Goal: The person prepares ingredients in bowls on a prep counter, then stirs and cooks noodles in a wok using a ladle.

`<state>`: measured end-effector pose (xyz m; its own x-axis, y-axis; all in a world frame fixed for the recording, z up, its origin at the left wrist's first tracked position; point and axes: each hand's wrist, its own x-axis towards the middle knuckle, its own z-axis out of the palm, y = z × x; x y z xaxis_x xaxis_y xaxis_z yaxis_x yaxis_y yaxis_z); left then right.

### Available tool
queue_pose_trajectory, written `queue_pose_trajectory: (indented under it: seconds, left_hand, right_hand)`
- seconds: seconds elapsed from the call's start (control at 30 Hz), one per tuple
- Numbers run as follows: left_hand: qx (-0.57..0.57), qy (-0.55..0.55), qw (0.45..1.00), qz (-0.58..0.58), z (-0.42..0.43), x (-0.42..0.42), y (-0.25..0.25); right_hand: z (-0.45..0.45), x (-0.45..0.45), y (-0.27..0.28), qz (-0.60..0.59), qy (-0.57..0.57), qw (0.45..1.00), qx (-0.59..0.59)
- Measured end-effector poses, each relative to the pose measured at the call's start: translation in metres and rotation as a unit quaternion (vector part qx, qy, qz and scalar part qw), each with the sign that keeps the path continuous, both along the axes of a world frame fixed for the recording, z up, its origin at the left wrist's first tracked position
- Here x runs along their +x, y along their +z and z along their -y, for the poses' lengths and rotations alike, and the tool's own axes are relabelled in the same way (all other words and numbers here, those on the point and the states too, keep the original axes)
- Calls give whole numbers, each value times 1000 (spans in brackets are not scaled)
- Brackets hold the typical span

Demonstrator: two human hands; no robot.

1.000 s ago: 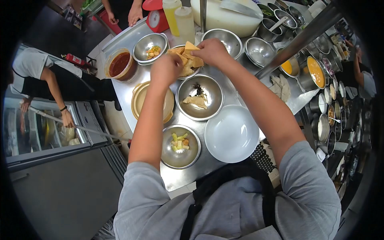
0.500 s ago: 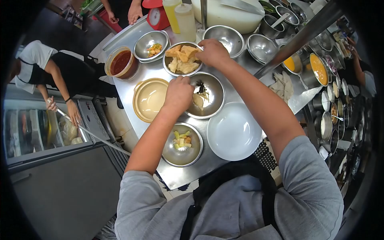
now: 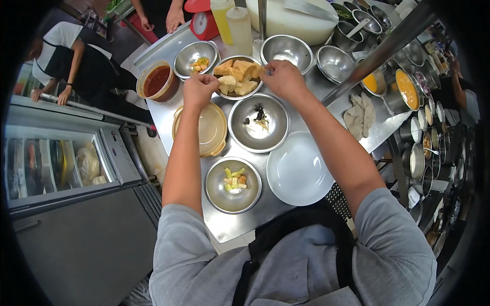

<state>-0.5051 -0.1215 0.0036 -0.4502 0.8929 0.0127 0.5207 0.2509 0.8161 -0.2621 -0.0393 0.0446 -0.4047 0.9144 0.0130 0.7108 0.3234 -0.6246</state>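
A metal bowl holds golden fried pieces and paler ones. At its left rim my left hand is closed in a pinch, its fingertips against a pale fried piece. My right hand is closed at the opposite rim, beside the golden pieces; what its fingers grip is hidden. Just below, a larger metal bowl contains dark bits and thin pale strips. The beige pot lies under my left forearm. Nearest my body are a metal bowl with chopped pieces and a white plate.
Red sauce fills a tub at the left; a small bowl with orange bits stands beside it. Squeeze bottles and a red scale are behind. A metal pole crosses the right. A co-worker holds a long handle.
My left hand has moved from the middle bowl up to the fried pieces' left rim; the pale piece is gone from the middle bowl. My right hand shifted slightly right. The co-worker's handle swung up.
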Motion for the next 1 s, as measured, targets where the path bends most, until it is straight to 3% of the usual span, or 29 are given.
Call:
queue_pose_trajectory:
  seconds: [0.07,0.3,0.4,0.47,0.6,0.7,0.73,0.8,0.9,0.97,1.0]
  left_hand:
    - [-3,-6,1000,20,0,-3,-11]
    - [55,9,998,-32,16,6,9]
    - [57,11,991,-120,48,4,18]
    - [56,17,966,-253,74,-15,14]
    - [-105,192,931,-291,132,-28,4]
    - [-103,194,948,-229,165,-40,-40]
    - [-100,198,948,-229,171,-39,-42]
    - [-164,168,968,-87,175,-20,-18]
    - [-116,198,970,-74,179,-10,-18]
    - [-89,214,971,-61,176,-9,-17]
    - [-86,208,973,-58,172,-11,-18]
  right_hand:
    - [2,6,5,125,34,990,-56]
    - [3,4,-16,128,52,990,-34]
    - [8,18,-6,187,144,969,-70]
    - [6,30,-19,246,191,946,-95]
    - [15,43,-42,144,165,974,-63]
    - [17,42,-49,121,118,985,-35]
    - [15,41,-51,116,122,985,-29]
    - [10,39,-48,112,127,985,-18]
    - [0,28,-45,114,140,982,-51]
    - [-4,16,-48,1,75,992,-97]
    - [-14,10,-60,0,79,992,-93]
